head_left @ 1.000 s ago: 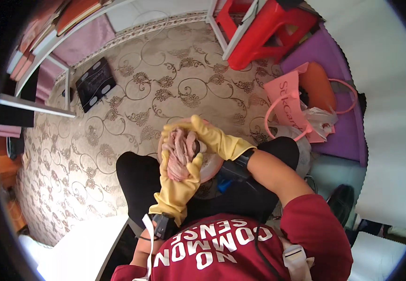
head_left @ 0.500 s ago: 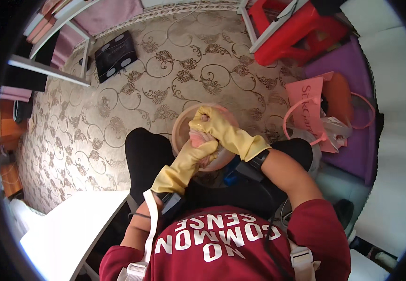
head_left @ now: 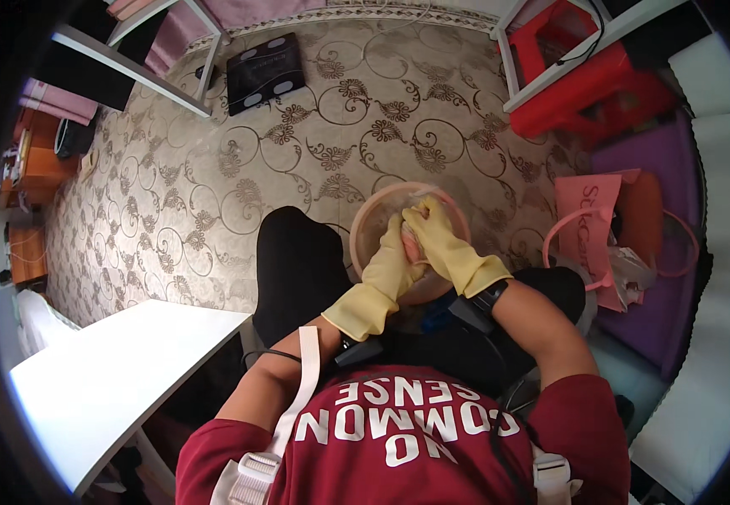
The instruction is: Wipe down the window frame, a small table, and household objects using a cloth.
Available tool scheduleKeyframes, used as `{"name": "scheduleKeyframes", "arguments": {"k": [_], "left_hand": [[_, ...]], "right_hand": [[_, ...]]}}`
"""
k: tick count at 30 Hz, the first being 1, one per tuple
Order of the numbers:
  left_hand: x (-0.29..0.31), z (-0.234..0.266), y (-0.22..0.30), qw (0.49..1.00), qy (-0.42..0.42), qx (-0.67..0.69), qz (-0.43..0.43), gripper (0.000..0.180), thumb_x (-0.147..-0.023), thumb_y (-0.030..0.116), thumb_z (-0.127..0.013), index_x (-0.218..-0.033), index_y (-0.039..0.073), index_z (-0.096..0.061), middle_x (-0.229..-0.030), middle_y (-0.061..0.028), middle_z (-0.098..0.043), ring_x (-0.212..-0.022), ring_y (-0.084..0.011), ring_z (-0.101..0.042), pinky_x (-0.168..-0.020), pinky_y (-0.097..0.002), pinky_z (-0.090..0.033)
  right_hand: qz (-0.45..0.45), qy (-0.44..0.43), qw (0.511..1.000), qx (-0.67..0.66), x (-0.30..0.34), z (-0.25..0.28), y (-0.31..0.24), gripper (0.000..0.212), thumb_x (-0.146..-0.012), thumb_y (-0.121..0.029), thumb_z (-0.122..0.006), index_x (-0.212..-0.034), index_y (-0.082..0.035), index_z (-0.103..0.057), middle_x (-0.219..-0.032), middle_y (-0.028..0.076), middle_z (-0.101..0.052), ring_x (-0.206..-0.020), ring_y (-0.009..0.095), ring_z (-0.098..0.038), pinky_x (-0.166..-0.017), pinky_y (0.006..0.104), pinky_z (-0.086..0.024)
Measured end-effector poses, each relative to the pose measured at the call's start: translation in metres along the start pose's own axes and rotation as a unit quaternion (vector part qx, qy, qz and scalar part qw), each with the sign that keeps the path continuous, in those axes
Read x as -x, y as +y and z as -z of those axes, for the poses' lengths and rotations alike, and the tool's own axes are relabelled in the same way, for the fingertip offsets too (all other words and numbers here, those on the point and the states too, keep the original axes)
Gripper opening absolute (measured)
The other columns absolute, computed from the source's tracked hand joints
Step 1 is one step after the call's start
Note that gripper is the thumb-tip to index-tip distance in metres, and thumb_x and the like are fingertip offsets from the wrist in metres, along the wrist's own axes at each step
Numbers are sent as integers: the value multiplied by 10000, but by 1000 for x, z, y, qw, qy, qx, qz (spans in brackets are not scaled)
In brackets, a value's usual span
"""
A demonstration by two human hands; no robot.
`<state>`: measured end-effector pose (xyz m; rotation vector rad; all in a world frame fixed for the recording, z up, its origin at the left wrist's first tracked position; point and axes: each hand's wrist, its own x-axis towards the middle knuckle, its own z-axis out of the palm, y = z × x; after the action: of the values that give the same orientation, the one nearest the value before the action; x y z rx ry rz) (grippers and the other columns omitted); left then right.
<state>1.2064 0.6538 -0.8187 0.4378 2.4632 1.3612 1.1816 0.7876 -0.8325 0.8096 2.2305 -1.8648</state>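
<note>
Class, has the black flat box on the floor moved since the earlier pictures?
No, not visibly. Judged against the white frame, the black flat box keeps its place; only the view has shifted.

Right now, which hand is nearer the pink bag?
Right. The right hand is over the basin, with the pink bag off to its right; the left hand, also over the basin, is left of the right hand, farther from the bag.
</note>
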Motion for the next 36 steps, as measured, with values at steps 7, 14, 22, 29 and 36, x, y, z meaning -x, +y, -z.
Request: {"name": "scheduleKeyframes", "arguments": {"k": [7,14,22,29,36], "left_hand": [[-7,58,38,929,-127,248,244,737,-824,341,-781,-1393,-5,-465,-1055,-153,-690,-903,-286,-699,-774,-369,-562],[18,91,63,562,-198,754,276,505,-1026,356,-529,-1378,0,-467,-1229,-225,-615,-978,-321,-668,-655,-306,-537],[23,70,71,390,-225,852,267,625,-991,421,-616,-1458,70,-394,-1366,-243,-494,-1140,-376,-611,-709,-307,-553],[2,89,79,709,-284,622,173,457,-890,415,-758,-1122,55,-598,-884,-38,-640,-632,-46,-539,-505,-190,-427],[-8,26,33,858,-177,453,167,334,-807,270,-833,-1025,93,-654,-734,13,-633,-565,-49,-558,-464,-212,-398]], "right_hand": [[266,-213,931,131,34,56,-77,333,-966,-32,-551,-1297,-62,-571,-1130,104,-580,-1013,224,-588,-914,324,-477],[65,-408,885,-217,29,62,-125,553,-1001,-412,-564,-1379,-9,-549,-1441,153,-525,-1306,247,-516,-1121,372,-388],[116,-439,874,-175,23,67,-132,261,-904,-254,-705,-1008,-25,-634,-1164,210,-661,-1069,296,-651,-937,441,-537],[78,-346,925,-140,32,50,-136,73,-854,-88,-669,-857,-43,-611,-876,119,-704,-838,180,-671,-795,324,-547],[57,-262,963,38,13,25,-93,124,-827,-148,-690,-792,-37,-648,-759,25,-682,-691,71,-595,-630,261,-476]]}}
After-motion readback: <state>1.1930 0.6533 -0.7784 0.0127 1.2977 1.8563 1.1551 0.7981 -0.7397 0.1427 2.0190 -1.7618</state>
